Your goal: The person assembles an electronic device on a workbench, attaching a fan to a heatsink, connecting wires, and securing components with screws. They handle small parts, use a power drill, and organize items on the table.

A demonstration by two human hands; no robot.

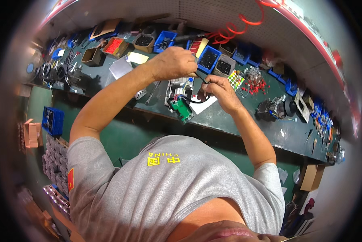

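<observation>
from here the right hand [223,92] pinches a flexible black cable [196,102] right of a green rectangular circuit board [182,109] over the dark green workbench [219,117], the left hand [175,63] curled closed, its contents hidden.

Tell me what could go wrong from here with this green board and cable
Pulling the black cable in the right hand could strain the coloured wires beside the green circuit board. That board is near the front edge of the workbench, so a snag might drag it off. The left hand is near an open blue bin; a bump might spill its small black parts.
</observation>
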